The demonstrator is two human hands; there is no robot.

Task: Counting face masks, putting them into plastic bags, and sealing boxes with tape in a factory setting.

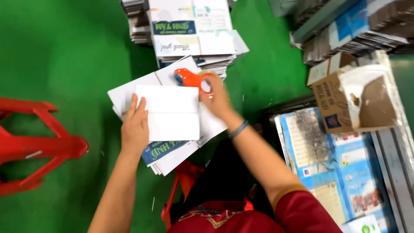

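My left hand (135,127) lies flat on the left edge of a folded white carton (170,112), holding it down on a pile of flat white cartons (172,153) on my lap. My right hand (215,100) grips an orange tape dispenser (189,78) at the carton's top right corner. A blue band circles my right wrist.
A tall stack of flat printed cartons (194,34) stands ahead on the green floor (64,51). A red plastic stool (34,144) lies at the left. At the right are a torn brown cardboard box (358,99), blue printed sheets (336,168) and more stacked cardboard (358,30).
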